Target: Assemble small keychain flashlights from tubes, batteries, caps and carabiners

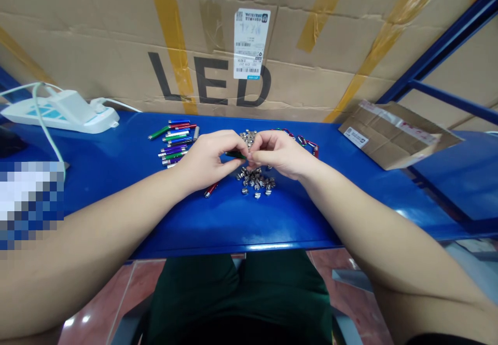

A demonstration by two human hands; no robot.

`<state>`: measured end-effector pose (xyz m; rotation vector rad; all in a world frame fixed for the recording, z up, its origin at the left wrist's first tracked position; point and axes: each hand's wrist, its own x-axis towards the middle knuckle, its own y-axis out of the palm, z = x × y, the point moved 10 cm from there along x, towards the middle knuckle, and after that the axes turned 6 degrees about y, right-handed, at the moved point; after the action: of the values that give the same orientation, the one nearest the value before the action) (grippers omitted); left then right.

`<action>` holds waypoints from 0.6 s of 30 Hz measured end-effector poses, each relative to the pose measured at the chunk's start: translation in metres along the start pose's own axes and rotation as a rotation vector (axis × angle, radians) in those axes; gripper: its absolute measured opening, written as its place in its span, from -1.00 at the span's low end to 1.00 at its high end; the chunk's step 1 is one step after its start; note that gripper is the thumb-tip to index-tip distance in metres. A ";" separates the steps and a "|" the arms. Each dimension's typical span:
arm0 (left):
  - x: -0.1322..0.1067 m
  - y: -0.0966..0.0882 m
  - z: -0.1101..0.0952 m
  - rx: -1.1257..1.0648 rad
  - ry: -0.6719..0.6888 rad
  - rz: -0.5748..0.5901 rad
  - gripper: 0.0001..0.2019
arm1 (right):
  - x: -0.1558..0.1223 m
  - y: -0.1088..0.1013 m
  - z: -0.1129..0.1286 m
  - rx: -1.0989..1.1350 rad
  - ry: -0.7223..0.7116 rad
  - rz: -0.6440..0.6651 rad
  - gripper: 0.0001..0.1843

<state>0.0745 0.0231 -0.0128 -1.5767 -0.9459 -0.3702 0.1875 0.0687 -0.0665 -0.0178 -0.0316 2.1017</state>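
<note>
Head-worn view, angled forward and down, close above a blue workbench (237,225)

The left hand (206,161) and right hand (282,153) are bare, as are the left forearm (97,231) and right forearm (373,236). Dark green trousers (237,288) cover the lap. A black garment (233,333) shows below them, and a black sleeve hem (443,341) lies at the lower right edge.

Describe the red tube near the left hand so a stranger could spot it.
On the blue bench, below the carton printed LED, coloured tubes lie grouped beyond the left hand. The red tube lies alone just below that hand, apart from the group, its silver tip pointing down-left.
</note>
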 end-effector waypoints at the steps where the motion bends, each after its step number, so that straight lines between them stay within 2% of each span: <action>1: 0.000 0.000 0.000 -0.004 0.003 0.002 -0.89 | 0.000 0.000 0.001 -0.017 -0.009 -0.005 -0.76; 9: 0.000 0.002 0.002 0.020 -0.038 0.037 -0.90 | -0.001 0.004 0.004 -0.068 -0.028 0.015 -0.72; 18: 0.000 -0.003 0.006 0.039 -0.071 0.015 -0.78 | 0.000 -0.005 0.013 -0.167 -0.154 -0.037 -0.65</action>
<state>0.0708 0.0287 -0.0128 -1.5693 -0.9898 -0.2847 0.1913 0.0710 -0.0533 0.0442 -0.2978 2.0548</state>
